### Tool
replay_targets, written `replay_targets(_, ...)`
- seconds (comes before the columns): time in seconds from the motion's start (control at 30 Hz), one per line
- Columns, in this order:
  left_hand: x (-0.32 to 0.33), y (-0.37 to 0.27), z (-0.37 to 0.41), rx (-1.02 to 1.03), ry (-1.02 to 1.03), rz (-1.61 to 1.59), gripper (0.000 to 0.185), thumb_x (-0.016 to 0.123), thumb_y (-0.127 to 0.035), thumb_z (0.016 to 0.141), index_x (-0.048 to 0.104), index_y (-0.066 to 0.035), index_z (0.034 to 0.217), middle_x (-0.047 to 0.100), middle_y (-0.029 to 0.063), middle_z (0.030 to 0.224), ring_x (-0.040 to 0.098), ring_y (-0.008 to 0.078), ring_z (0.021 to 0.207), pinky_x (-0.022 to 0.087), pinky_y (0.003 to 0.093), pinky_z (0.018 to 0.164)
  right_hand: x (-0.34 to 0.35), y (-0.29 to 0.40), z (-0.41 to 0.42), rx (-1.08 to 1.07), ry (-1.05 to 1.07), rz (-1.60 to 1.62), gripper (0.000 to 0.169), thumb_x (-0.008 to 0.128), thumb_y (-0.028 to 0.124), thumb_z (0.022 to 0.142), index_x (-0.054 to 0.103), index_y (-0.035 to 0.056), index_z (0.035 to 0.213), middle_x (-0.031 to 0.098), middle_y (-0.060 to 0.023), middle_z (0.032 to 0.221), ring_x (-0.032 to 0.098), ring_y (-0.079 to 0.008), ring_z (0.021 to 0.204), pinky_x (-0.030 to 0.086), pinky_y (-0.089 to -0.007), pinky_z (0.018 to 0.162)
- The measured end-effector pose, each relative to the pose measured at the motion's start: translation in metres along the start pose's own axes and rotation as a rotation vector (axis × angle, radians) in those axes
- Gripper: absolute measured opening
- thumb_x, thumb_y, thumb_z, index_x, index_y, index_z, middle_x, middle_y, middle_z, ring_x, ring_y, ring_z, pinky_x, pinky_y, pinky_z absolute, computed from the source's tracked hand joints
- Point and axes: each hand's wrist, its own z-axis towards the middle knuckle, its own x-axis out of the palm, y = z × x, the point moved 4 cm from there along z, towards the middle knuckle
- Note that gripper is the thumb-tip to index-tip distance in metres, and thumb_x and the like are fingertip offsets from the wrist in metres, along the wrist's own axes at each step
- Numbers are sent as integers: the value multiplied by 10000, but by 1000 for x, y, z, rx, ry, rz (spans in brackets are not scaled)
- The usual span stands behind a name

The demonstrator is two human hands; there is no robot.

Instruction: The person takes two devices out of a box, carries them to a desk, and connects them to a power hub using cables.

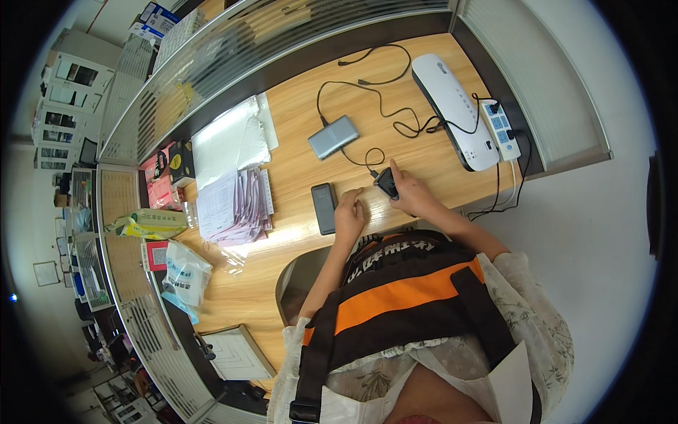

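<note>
My right hand (415, 195) grips a small dark device (386, 184), which looks like a compact power bank. A short black cable (374, 153) joins this device to a grey power bank (333, 137) lying on the desk. My left hand (350, 217) is close to the desk's near edge with its fingers partly curled and nothing seen in them. Just left of it lies a black power bank (324, 208); whether the hand touches it is hard to tell. A longer black cable (380, 100) also plugs into the grey power bank.
A white laminator (455, 111) and a power strip (500, 130) with plugs line the right side. Stacked papers (233, 206), silvery bubble-wrap sheets (230, 140), a plastic bag (186, 273) and a clipboard (238, 354) occupy the left. A partition (286, 63) borders the wooden desk (296, 180).
</note>
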Motion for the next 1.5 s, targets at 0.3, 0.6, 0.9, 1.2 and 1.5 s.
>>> replay_targets(0.3,23,42,-13,-343,140,-283,430,543,-34,834,435,50,1241,606,131,999,611,182,875,500,271,732,27,29,8,-54,40,-130,909,690,245,659,187,-132,1316,555,-253,971,579,-361,856,486,-390,727)
replay_targets(0.6,36,67,-24,-405,15,-342,492,590,-109,818,420,55,1250,572,159,1071,610,176,783,485,280,697,40,37,21,-66,28,-98,881,703,251,662,232,-141,1295,557,-260,984,580,-359,876,489,-383,733)
replay_targets(0.9,23,66,23,-561,-148,-326,263,580,-178,854,612,67,944,638,103,814,557,134,711,436,263,620,24,32,4,-58,-37,-17,941,735,385,647,268,-109,1297,552,-262,1021,564,-373,932,474,-398,770)
replay_targets(1.2,25,64,36,-682,-137,-376,173,635,-147,809,621,25,791,593,44,678,498,103,606,389,240,548,44,11,-23,1,-65,3,854,680,356,710,272,-107,1301,534,-293,1043,567,-404,905,472,-411,756)
replay_targets(1.5,32,74,42,-801,-104,-586,127,654,-92,788,603,19,752,571,48,652,462,109,541,365,245,488,48,21,-15,48,-21,33,758,628,262,718,298,-156,1257,555,-298,970,592,-388,812,483,-418,673)
